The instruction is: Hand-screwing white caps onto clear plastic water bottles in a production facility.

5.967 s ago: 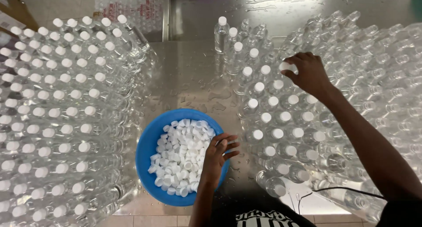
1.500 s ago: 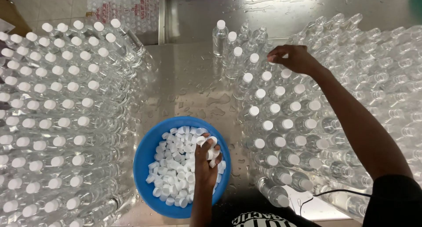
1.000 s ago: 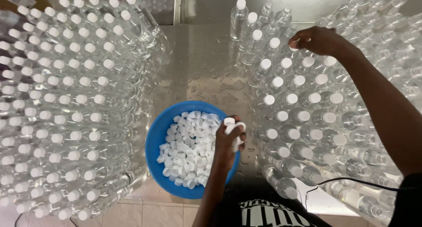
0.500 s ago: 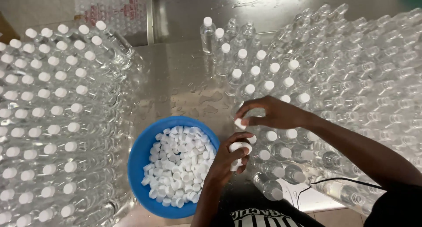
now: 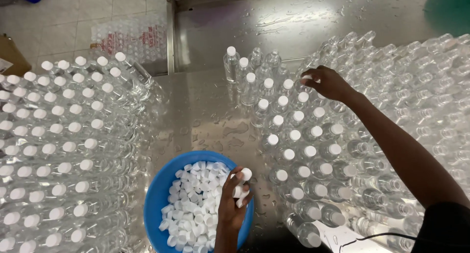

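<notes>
White caps (image 5: 240, 182) pinched in left hand (image 5: 232, 204) fingers over blue bowl (image 5: 159, 209) at counter's near edge, right hand (image 5: 328, 82) fingers closed on a bottle top (image 5: 304, 80).

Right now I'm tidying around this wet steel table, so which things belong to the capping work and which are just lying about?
In use:
- left hand holding white caps
- blue bowl full of caps
- right hand on the clear bottles, some still uncapped
- capped bottles at left

Lying about:
- plastic wrap on the floor
- cardboard box
</notes>
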